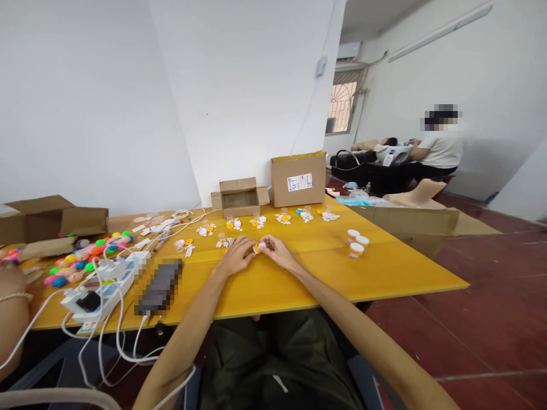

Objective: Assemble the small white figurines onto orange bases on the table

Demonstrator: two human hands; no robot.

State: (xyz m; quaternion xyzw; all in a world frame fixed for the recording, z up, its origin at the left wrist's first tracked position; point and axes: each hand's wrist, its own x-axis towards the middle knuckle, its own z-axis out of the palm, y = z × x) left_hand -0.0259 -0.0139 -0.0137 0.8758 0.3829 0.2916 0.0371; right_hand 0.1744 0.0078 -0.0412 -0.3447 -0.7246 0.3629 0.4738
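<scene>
Over the middle of the table, my left hand point(235, 256) and my right hand point(277, 252) meet around a small orange-and-white round piece point(257, 247). The fingers of both hands are closed on it, and they hide part of it. Just beyond my left hand lies a small group of white cut-out pieces with a clear cup point(221, 238). Farther back, a row of similar groups has orange discs point(231, 225), white pieces and clear cups. To the right stand three small tubs with white lids point(356, 248), close together.
An open small carton point(239, 196) and a taller cardboard box point(298, 179) stand at the back. On the left are a power strip point(109, 290) with white cables, a dark phone-like object point(160, 285) and colourful balls point(81, 265). Another person's arm point(12, 313) rests at far left; someone sits at back right.
</scene>
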